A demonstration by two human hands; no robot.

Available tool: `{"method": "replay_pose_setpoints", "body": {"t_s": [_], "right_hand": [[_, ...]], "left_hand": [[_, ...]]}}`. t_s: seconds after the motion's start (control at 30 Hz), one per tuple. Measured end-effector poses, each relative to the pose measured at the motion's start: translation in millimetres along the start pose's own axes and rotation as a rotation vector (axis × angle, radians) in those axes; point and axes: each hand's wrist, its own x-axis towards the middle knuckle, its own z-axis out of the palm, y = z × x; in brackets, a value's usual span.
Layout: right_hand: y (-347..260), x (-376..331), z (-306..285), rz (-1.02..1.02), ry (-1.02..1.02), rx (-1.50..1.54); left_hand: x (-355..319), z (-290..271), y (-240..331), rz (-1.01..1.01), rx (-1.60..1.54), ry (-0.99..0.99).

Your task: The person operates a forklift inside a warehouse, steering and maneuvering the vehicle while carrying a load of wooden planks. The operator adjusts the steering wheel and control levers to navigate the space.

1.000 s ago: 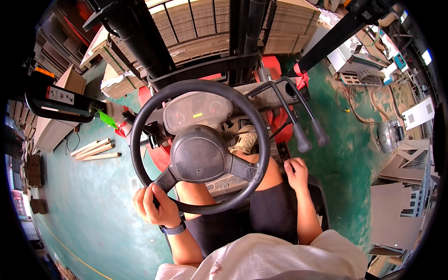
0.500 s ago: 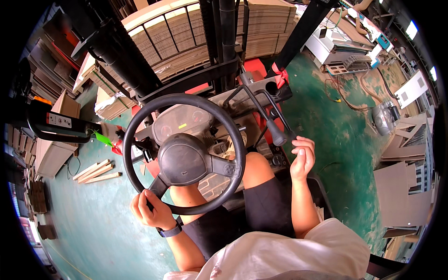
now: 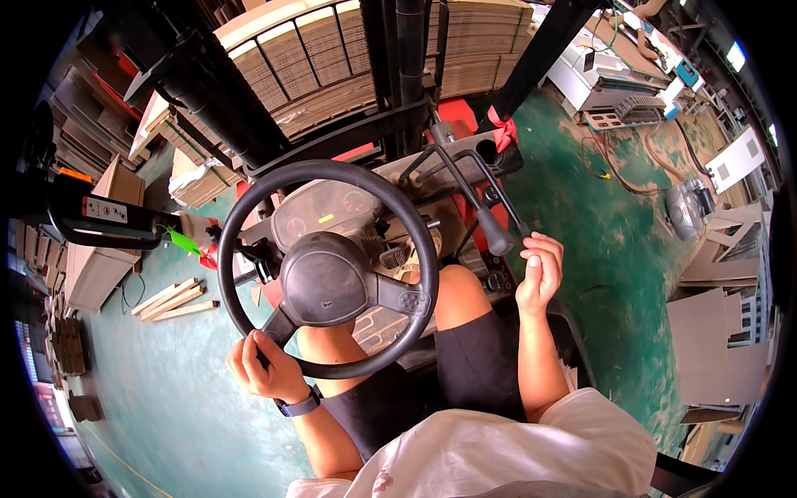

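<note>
I sit at the controls of a forklift. My left hand (image 3: 267,368) is closed round the lower left rim of the black steering wheel (image 3: 331,166), a dark watch on its wrist. To the right of the wheel, two control levers with bent black shafts reach toward me. The inner lever (image 3: 496,236) has a thick grey knob that no hand touches. At the end of the outer, thinner lever (image 3: 502,199), my right hand (image 3: 540,274) has its fingers curled over the tip, hiding the knob there.
Ahead, past the dark mast (image 3: 407,75), stand stacked brown boards (image 3: 307,54). Wooden strips (image 3: 178,300) lie on the green floor at left. To the right are a grey motor (image 3: 689,209), board offcuts (image 3: 718,349) and a white machine (image 3: 581,79).
My right hand has moved slightly up, its fingers now covering the outer lever's tip. My left hand has shifted slightly left and up with the wheel rim. Surroundings have barely shifted in view.
</note>
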Motion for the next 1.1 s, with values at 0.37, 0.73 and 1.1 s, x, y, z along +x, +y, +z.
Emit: {"method": "replay_pose_setpoints", "body": {"t_s": [0.37,0.73,1.1], "right_hand": [[2,36,26,-0.021,-0.015,0.035],[17,30,26,-0.043,-0.016,-0.012],[18,29,28,-0.011,0.012,0.003]], "left_hand": [[3,-2,2,0.003,-0.011,-0.009],[7,-3,3,0.032,-0.017,-0.016],[7,-2,3,0.031,-0.03,-0.019]]}}
